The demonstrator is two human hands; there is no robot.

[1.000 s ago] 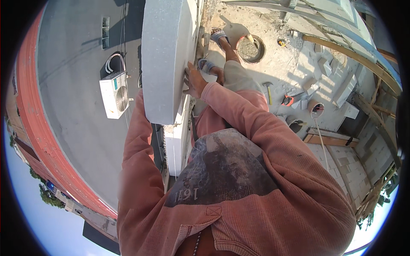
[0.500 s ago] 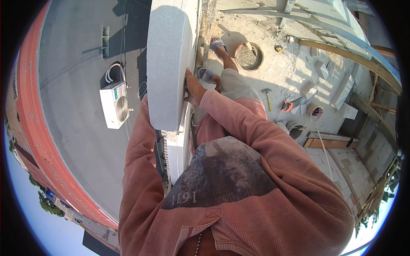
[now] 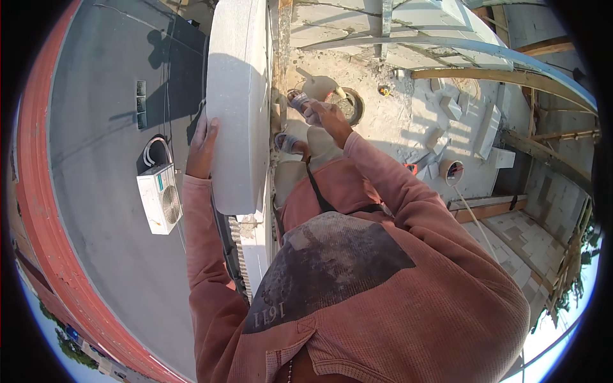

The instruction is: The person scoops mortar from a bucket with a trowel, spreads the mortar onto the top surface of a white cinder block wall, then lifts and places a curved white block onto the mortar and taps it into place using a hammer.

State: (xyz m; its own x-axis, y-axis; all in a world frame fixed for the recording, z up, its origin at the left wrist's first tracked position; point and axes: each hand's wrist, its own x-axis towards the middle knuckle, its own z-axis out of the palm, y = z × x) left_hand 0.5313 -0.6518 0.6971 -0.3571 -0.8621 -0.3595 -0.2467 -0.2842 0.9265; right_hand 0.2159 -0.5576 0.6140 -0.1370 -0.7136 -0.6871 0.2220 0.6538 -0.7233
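A long, pale grey block [image 3: 237, 127] lies along the top of a narrow white wall [image 3: 255, 252]. My left hand [image 3: 203, 148] rests against the block's left side, fingers stretched out along it. Away from the block, over the sandalled feet [image 3: 295, 142], is my right hand [image 3: 329, 118]. Its fingers are bent together, and anything between them is too small to make out. Beyond that hand, a round tub [image 3: 352, 108] of grey mix stands on the floor, partly covered by it.
Left of the wall, an air-conditioner unit [image 3: 159, 198] sits over a dark grey roof [image 3: 105, 210]. Cut blocks [image 3: 450, 107], a bucket [image 3: 452, 171] with a rope and a yellow tape measure [image 3: 384, 90] lie on the right-hand floor. Wooden beams [image 3: 498, 78] cross the far right.
My right hand has left the block's right side and moved out over the feet. My left hand, hidden before, now shows on the block's left side. The view has shifted.
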